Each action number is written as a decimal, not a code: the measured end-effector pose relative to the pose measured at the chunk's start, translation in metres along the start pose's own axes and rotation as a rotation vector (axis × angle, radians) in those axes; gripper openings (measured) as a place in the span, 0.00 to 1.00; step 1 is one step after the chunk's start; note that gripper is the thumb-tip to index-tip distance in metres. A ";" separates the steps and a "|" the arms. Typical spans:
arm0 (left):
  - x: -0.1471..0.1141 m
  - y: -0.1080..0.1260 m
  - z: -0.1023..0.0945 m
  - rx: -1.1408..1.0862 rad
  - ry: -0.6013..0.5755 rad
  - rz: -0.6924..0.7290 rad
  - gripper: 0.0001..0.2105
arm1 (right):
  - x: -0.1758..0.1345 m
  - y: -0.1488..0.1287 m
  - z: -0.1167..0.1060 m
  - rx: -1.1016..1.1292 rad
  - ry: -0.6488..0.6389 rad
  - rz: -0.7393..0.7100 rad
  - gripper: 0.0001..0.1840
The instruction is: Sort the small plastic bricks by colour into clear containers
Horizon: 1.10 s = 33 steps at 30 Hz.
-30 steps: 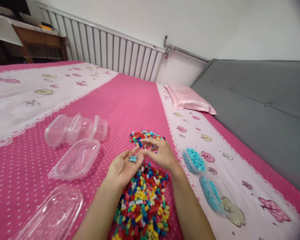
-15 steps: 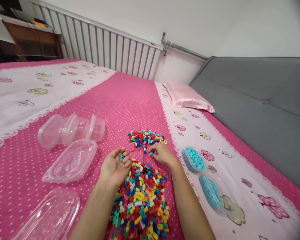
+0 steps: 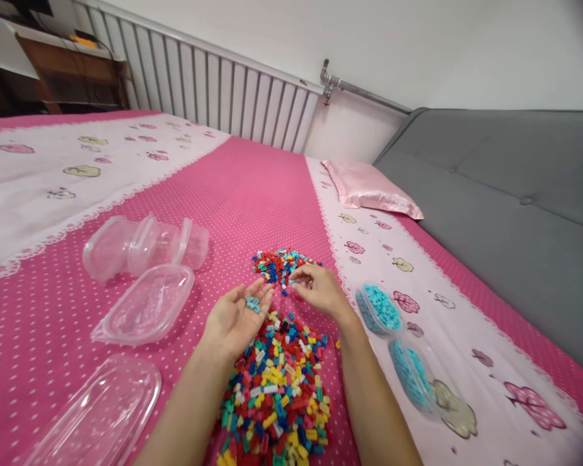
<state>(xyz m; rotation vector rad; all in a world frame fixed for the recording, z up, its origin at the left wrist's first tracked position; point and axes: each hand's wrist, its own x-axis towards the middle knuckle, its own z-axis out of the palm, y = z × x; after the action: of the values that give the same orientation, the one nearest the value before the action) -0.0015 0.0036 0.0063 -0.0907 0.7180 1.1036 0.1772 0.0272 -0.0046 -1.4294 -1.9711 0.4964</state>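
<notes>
My left hand (image 3: 238, 318) is palm up with its fingers stretched out, and several small light blue building bricks (image 3: 253, 304) lie on it. To its right, my right hand (image 3: 319, 288) has thumb and fingers drawn together at the near edge of the small pile of mixed bricks (image 3: 276, 264). Whether a brick is between those fingertips I cannot make out. Below both hands spreads a larger pile of mixed bricks (image 3: 276, 395) in red, yellow, blue, green and white.
Two clear tubs of turquoise bricks (image 3: 381, 307) (image 3: 411, 374) stand at the right. On the left lie nested clear containers (image 3: 158, 244), a clear lid (image 3: 148, 304) and another lid (image 3: 100, 411). A pink pillow (image 3: 369, 188) rests on the bed beside the grey headboard (image 3: 505, 213).
My left hand has uncurled its fingers, showing the light blue bricks in its palm, and shifted slightly right. My right hand has risen a little at the small pile's edge.
</notes>
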 end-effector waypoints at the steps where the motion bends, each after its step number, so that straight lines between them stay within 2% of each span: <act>1: 0.000 -0.001 0.000 -0.001 -0.021 -0.021 0.12 | -0.002 -0.011 -0.002 0.045 0.007 -0.042 0.08; 4: 0.000 -0.004 -0.001 0.006 -0.083 -0.076 0.13 | -0.007 -0.038 -0.006 0.153 -0.064 -0.156 0.12; 6: 0.000 -0.004 -0.001 -0.006 -0.112 -0.098 0.13 | -0.007 -0.043 -0.007 0.207 -0.090 -0.165 0.17; 9: 0.000 -0.003 0.000 -0.045 -0.075 -0.062 0.12 | -0.004 -0.026 -0.007 0.150 0.073 -0.030 0.19; 12: 0.000 0.000 -0.002 -0.047 0.004 0.012 0.11 | 0.000 0.004 -0.002 -0.102 0.179 0.140 0.14; 14: 0.001 0.002 -0.004 -0.034 0.027 0.043 0.10 | 0.003 0.018 0.006 -0.242 0.177 0.179 0.12; 19: 0.002 0.005 -0.007 -0.001 -0.011 0.050 0.12 | 0.011 0.021 0.036 -0.307 0.113 0.050 0.13; 23: 0.002 0.005 -0.007 -0.006 -0.018 0.044 0.12 | 0.014 0.019 0.051 -0.356 0.102 0.117 0.14; 29: 0.001 0.005 -0.005 -0.035 0.049 0.061 0.10 | 0.012 0.027 0.044 -0.266 0.105 0.112 0.11; 33: 0.001 0.005 -0.004 -0.036 0.086 0.048 0.09 | 0.012 0.017 0.030 -0.147 0.185 0.056 0.09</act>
<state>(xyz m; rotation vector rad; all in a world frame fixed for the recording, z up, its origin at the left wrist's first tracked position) -0.0071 0.0048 0.0039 -0.1528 0.7808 1.1640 0.1656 0.0456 -0.0337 -1.5651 -1.8549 0.2375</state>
